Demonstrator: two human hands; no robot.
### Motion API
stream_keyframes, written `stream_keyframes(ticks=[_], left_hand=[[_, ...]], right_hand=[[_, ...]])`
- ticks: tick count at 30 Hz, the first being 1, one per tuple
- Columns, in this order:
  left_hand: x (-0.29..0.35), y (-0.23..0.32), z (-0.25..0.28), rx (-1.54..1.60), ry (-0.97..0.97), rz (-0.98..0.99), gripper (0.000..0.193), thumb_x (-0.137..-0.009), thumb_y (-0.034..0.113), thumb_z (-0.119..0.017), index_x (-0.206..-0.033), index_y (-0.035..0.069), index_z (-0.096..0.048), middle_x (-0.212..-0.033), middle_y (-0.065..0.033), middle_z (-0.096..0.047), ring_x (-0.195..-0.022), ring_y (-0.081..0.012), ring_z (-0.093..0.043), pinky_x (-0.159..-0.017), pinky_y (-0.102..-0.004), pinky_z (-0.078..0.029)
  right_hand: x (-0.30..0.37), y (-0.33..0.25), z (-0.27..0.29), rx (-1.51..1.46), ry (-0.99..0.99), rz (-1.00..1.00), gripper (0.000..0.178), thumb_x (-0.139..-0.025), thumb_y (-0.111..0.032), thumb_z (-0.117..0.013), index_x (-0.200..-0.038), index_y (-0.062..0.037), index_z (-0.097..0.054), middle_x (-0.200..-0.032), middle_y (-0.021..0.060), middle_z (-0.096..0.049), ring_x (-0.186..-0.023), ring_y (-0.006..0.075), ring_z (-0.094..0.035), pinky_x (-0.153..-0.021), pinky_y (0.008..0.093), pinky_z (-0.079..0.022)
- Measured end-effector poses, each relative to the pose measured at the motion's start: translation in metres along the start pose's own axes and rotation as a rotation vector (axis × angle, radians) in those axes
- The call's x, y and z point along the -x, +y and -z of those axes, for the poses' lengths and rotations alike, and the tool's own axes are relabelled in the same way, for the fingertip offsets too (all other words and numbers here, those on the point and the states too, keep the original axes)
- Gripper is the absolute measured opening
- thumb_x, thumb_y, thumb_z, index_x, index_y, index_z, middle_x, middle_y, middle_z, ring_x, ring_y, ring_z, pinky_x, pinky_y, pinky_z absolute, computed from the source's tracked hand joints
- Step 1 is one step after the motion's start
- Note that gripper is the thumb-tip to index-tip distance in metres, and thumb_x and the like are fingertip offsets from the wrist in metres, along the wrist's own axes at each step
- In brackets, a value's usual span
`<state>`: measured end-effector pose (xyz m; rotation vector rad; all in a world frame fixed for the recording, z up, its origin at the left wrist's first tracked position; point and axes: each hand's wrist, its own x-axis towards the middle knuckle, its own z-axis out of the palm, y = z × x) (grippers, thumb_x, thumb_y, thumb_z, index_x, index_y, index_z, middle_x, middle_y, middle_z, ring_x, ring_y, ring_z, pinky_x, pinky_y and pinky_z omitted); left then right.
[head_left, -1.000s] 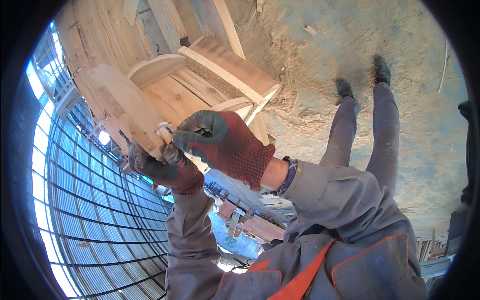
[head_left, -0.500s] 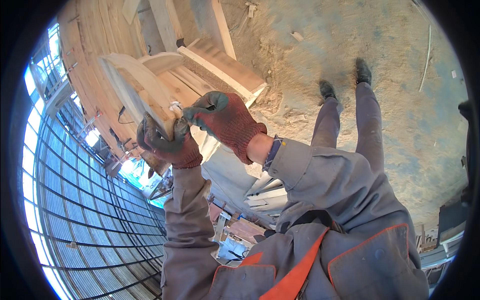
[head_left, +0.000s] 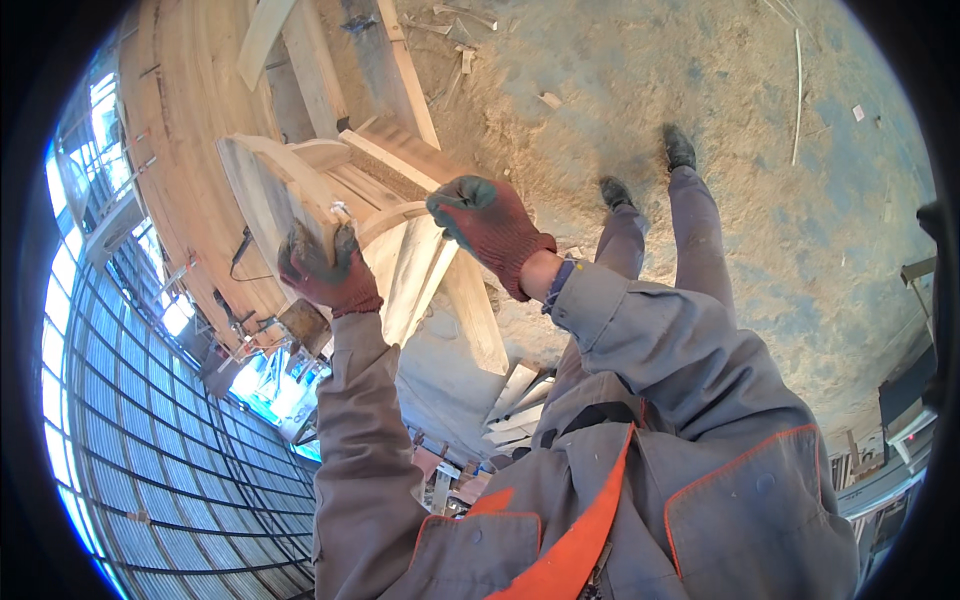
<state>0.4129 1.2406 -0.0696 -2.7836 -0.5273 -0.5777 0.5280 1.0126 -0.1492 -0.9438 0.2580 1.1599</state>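
Observation:
My left hand (head_left: 325, 268), in a red knit glove with a dark coated palm, is closed around the lower end of a curved wooden piece (head_left: 262, 185). A small white tuft (head_left: 340, 209) sits on the wood just above the fingers. My right hand (head_left: 485, 228), gloved the same way, is held up to the right, apart from that piece. Its fingers are curled together, and whatever they may hold is hidden. Behind and between the hands, another curved wooden piece (head_left: 393, 222) shows above pale boards.
A broad wooden slab (head_left: 190, 80) stretches along the left. Several planks (head_left: 410, 85) lean or lie beyond the hands. Sawdust and scraps cover the floor (head_left: 590, 70), where my boots (head_left: 678, 148) stand. A ribbed, gridded wall (head_left: 170, 430) rises at the left.
My right hand has drawn away to the right from the white tuft and my left hand. The left hand keeps its grip on the curved wood. The view has shifted slightly.

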Motion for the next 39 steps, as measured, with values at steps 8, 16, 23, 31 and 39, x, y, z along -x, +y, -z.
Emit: stream_keyframes(ticks=[8,16,23,31,39], left_hand=[[-0.001,-0.011,-0.01,-0.001,0.069,-0.052,0.074,-0.075,0.051,-0.09,-0.127,0.008,-0.06,-0.123,-0.0153,-0.06,-0.116,-0.0402,-0.057,-0.098,-0.0571,-0.047],[0.003,-0.017,-0.014,-0.063,0.056,-0.061,0.071,-0.08,0.061,-0.083,-0.126,0.01,-0.063,-0.126,-0.0133,-0.062,-0.115,-0.0392,-0.059,-0.097,-0.0542,-0.047],[0.0,0.0,0.006,-0.076,-0.074,0.048,0.078,-0.066,0.045,-0.092,-0.127,0.009,-0.059,-0.133,-0.017,-0.058,-0.123,-0.0426,-0.055,-0.11,-0.0572,-0.043],[0.0,0.012,0.012,-0.057,-0.175,0.211,0.084,-0.062,0.047,-0.094,-0.135,0.017,-0.064,-0.14,-0.0153,-0.059,-0.127,-0.0414,-0.054,-0.106,-0.0559,-0.046],[0.011,0.018,0.006,-0.078,-0.238,0.352,0.087,-0.064,0.048,-0.092,-0.141,0.022,-0.061,-0.152,-0.0138,-0.052,-0.14,-0.0436,-0.045,-0.116,-0.0578,-0.038]], right_hand=[[0.013,0.004,-0.057,0.309,-0.083,0.61,0.068,-0.091,-0.007,-0.076,-0.153,-0.0069,-0.049,-0.129,0.0124,-0.073,-0.103,0.0227,-0.074,-0.088,0.0346,-0.06],[0.016,-0.004,-0.076,0.444,-0.063,0.574,0.082,-0.09,-0.019,-0.082,-0.16,-0.0068,-0.041,-0.127,0.0145,-0.073,-0.109,0.0328,-0.073,-0.092,0.0395,-0.059],[0.003,-0.04,-0.043,0.471,-0.252,0.437,0.069,-0.094,-0.012,-0.08,-0.156,-0.0101,-0.048,-0.124,0.0127,-0.074,-0.111,0.0196,-0.07,-0.095,0.0338,-0.057],[0.048,-0.076,0.237,0.223,-0.059,0.159,0.047,-0.103,-0.012,-0.068,-0.146,0.0021,-0.056,-0.122,0.0146,-0.073,-0.111,0.0234,-0.072,-0.095,0.0349,-0.06],[0.195,-0.097,0.567,0.244,0.639,-0.023,0.028,-0.099,-0.026,-0.073,-0.12,-0.008,-0.067,-0.089,0.008,-0.07,-0.064,0.0165,-0.064,-0.048,0.029,-0.045]])
